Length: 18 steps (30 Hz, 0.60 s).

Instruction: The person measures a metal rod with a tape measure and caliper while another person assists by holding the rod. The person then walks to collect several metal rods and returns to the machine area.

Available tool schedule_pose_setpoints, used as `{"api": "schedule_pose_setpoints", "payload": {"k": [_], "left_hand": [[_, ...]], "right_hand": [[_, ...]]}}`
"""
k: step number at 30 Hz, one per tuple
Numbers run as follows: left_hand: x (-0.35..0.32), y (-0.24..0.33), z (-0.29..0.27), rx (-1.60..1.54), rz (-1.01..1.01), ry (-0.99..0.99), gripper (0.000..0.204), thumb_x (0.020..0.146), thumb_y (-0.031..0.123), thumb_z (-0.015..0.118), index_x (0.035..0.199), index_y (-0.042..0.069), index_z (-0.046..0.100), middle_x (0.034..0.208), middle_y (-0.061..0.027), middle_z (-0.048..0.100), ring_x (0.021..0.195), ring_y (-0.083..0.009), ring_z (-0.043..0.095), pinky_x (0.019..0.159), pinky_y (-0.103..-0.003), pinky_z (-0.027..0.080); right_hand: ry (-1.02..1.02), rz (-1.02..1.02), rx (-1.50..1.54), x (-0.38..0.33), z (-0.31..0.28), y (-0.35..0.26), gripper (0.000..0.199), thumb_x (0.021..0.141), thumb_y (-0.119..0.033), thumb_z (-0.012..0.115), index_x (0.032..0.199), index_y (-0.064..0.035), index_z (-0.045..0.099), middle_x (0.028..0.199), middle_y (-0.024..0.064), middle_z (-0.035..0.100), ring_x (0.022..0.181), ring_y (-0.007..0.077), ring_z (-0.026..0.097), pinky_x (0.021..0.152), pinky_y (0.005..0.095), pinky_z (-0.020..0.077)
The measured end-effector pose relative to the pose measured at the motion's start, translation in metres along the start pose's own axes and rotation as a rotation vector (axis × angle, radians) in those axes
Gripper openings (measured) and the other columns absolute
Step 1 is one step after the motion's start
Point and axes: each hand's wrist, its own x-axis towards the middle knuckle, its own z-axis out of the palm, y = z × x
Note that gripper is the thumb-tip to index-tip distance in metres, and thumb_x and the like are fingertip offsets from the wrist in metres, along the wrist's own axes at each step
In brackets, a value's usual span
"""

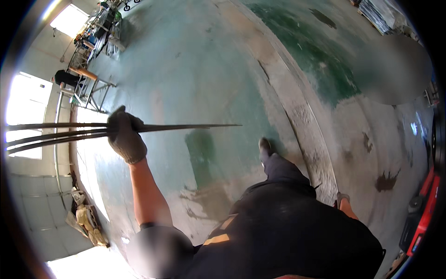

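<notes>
My left hand (126, 137), in a dark grey work glove, is raised and closed around several long, thin, dark metal bars (60, 136). They lie roughly level across the view. Left of the glove the bars fan apart toward the rim; on the right they come together into one narrow point over the floor. My right hand (343, 201) hangs low at my right side, gloved, mostly hidden by my dark clothing. Its fingers cannot be made out, nor whether it holds anything.
A worn green floor (209, 88) with a raised grey strip (302, 111) runs ahead; my shoe (265, 146) is beside it. Metal frames (93, 90) and a bent-over person (67, 78) are far left. Sacks (88, 223) lie by the wall. Red equipment (425, 214) stands right.
</notes>
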Motion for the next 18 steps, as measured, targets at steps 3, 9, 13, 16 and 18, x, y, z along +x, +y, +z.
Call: {"api": "schedule_pose_setpoints", "payload": {"k": [3, 9, 13, 16, 18], "left_hand": [[0.105, -0.052, 0.06, -0.04, -0.039, 0.004, 0.021, 0.106, 0.007, 0.058, 0.119, -0.008, 0.065, 0.069, -0.0059, 0.062, 0.061, -0.0129, 0.058, 0.061, -0.027, 0.048], [0.323, -0.132, 0.16, -0.044, -0.012, 0.056, 0.022, 0.108, 0.009, 0.058, 0.121, -0.006, 0.066, 0.074, -0.0066, 0.066, 0.067, -0.0148, 0.062, 0.066, -0.029, 0.05], [0.496, -0.214, 0.196, -0.054, 0.059, 0.053, 0.021, 0.108, 0.008, 0.058, 0.121, -0.006, 0.067, 0.078, -0.0081, 0.067, 0.071, -0.0168, 0.064, 0.075, -0.031, 0.052], [0.654, -0.285, 0.26, -0.063, 0.072, 0.005, 0.02, 0.107, 0.007, 0.058, 0.12, -0.005, 0.068, 0.083, -0.0107, 0.07, 0.077, -0.0188, 0.066, 0.084, -0.034, 0.053], [0.761, -0.345, 0.3, -0.121, 0.071, -0.048, 0.019, 0.106, 0.005, 0.058, 0.119, -0.004, 0.069, 0.086, -0.0111, 0.072, 0.08, -0.0207, 0.069, 0.086, -0.035, 0.055]], "right_hand": [[-0.039, -0.235, 0.001, -0.021, 0.059, -0.232, 0.04, 0.105, -0.038, 0.063, 0.099, 0.0011, 0.072, 0.067, 0.0126, 0.065, 0.049, 0.0263, 0.059, 0.051, 0.0452, 0.0486], [0.033, -1.147, -0.243, -0.198, 0.179, -0.824, 0.035, 0.099, -0.037, 0.069, 0.11, -0.0047, 0.075, 0.076, 0.0035, 0.07, 0.064, 0.0136, 0.063, 0.063, 0.036, 0.0521], [-0.088, -1.378, -0.054, -0.276, 0.243, -1.046, 0.032, 0.098, -0.036, 0.069, 0.092, -0.0046, 0.073, 0.071, 0.0026, 0.067, 0.065, 0.0115, 0.06, 0.062, 0.0357, 0.0479], [-0.071, -1.07, 0.057, -0.197, 0.273, -1.133, 0.028, 0.098, -0.03, 0.067, 0.09, -0.004, 0.071, 0.069, 0.0039, 0.066, 0.062, 0.0156, 0.061, 0.059, 0.0383, 0.048], [0.34, -0.98, -0.277, -0.091, 0.302, -1.102, 0.028, 0.102, -0.03, 0.06, 0.098, -0.0061, 0.073, 0.073, 0.0097, 0.067, 0.063, 0.0237, 0.065, 0.062, 0.0415, 0.0534]]}}
